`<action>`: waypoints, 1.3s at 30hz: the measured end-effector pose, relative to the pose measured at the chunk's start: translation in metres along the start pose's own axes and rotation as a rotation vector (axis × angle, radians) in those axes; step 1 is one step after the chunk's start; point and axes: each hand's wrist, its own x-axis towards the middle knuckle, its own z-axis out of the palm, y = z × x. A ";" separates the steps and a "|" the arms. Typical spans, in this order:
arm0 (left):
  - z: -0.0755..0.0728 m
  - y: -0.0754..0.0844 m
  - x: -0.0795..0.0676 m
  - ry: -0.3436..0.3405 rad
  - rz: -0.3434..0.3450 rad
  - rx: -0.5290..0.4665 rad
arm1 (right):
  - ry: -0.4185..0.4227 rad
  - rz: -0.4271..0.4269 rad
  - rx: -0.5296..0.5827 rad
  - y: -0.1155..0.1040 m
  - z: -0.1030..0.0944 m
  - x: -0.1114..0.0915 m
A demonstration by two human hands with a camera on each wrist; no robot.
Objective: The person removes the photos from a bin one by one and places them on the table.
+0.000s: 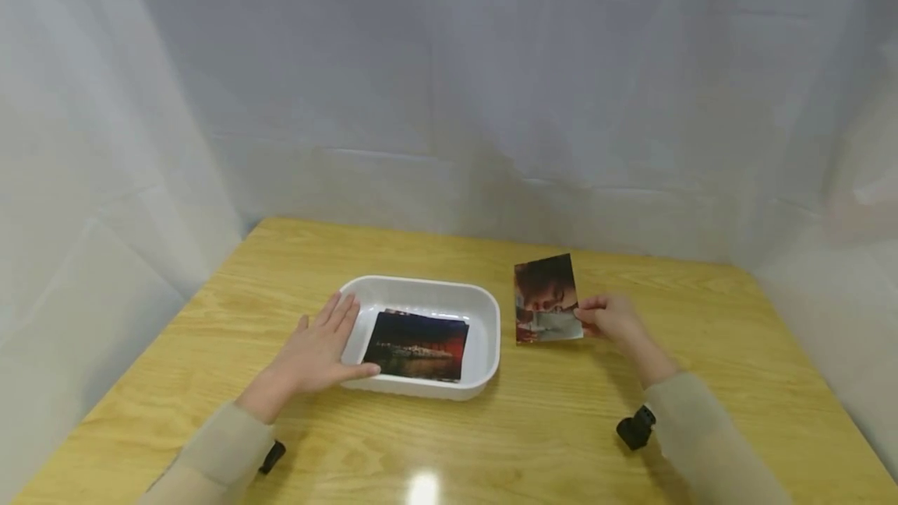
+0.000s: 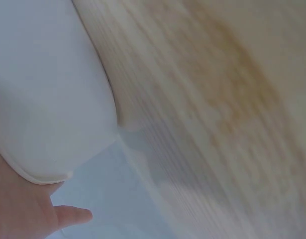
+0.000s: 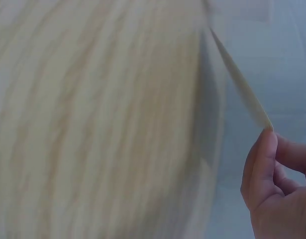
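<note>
In the head view a white rectangular tub stands on the table with a stack of photos lying in it; the top one shows lights over dark water. My left hand rests on the tub's left rim, fingers straight and thumb along the front edge. To the right of the tub, my right hand pinches a photo of a face by its right edge, tilted up. That photo appears nearly edge-on in the right wrist view, a thin pale strip above the fingertips.
The wooden table extends around the tub. White sheeting hangs behind the table and along both sides. Dark wrist straps show at the sleeves.
</note>
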 end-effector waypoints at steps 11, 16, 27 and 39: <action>0.002 0.000 0.000 -0.010 0.001 -0.012 | 0.073 -0.055 -0.463 0.022 0.011 0.013; 0.002 0.000 -0.002 -0.007 -0.001 -0.011 | 0.070 -0.069 -0.572 0.019 0.013 0.014; -0.001 0.002 -0.001 -0.001 0.010 -0.014 | 0.119 -0.093 -0.866 0.009 0.016 0.010; -0.001 0.001 -0.001 0.002 0.016 -0.008 | 0.086 -0.287 -0.770 -0.037 0.029 -0.014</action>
